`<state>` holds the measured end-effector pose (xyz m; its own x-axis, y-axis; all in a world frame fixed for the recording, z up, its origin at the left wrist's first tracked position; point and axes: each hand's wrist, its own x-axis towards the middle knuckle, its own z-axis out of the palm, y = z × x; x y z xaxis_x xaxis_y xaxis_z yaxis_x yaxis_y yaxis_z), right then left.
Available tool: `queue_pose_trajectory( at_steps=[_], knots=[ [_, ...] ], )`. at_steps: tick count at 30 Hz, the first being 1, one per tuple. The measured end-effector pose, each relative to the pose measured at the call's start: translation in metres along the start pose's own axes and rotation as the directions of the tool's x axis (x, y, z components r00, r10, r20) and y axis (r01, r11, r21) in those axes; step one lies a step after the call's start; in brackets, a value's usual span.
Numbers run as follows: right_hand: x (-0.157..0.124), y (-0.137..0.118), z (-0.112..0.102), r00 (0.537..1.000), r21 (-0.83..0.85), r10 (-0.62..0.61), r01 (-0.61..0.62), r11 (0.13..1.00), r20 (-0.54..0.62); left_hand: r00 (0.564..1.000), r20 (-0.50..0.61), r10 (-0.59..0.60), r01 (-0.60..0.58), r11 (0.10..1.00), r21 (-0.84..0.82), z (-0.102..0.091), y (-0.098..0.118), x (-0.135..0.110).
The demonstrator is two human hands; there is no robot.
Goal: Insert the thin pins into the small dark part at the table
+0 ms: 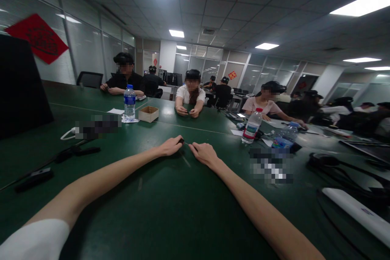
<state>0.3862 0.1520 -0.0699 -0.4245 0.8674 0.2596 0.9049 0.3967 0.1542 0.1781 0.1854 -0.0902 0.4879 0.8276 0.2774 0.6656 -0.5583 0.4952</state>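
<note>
A: Where's the small dark object [182, 141]?
B: Pinched in the left hand [171, 146], the nearer one, just left of the right hand [205, 154]; its long axis and the right's grip can't be told.

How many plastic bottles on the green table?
3: a blue-capped bottle just left of the open box, a red-capped bottle right of centre, and a second blue-capped bottle right of that. Clutter farther back may hide more.

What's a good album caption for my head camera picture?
Left hand holding a small dark object, right hand close by, green table below.
</note>
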Motion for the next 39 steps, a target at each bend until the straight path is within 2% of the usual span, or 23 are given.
queue_pose_trajectory(
  at_steps=[4,16,28,35,39],
  knots=[
    [-0.001,-0.001,0.0,1.0,-0.023,0.0,0.0,1.0,-0.001,1.0,0.015,0.027,-0.028,0.999,0.033,0.001,0.002,0.0],
    [-0.001,-0.003,0.0,1.0,-0.08,0.004,-0.002,0.997,0.021,1.0,0.008,-0.011,0.009,0.969,0.249,-0.002,0.011,-0.006],
    [-0.001,-0.001,0.0,0.999,-0.055,-0.011,0.012,0.998,0.032,1.0,0.011,-0.027,0.022,0.944,0.33,-0.004,0.02,-0.011],
    [0.0,-0.001,0.001,0.998,-0.066,-0.014,0.018,0.998,0.058,0.999,-0.02,0.032,-0.021,0.914,0.406,0.0,0.017,-0.011],
    [0.0,-0.002,0.002,0.999,-0.093,0.005,0.0,0.996,0.054,1.0,-0.018,0.025,-0.014,0.892,0.452,0.001,0.018,-0.011]
  ],
)
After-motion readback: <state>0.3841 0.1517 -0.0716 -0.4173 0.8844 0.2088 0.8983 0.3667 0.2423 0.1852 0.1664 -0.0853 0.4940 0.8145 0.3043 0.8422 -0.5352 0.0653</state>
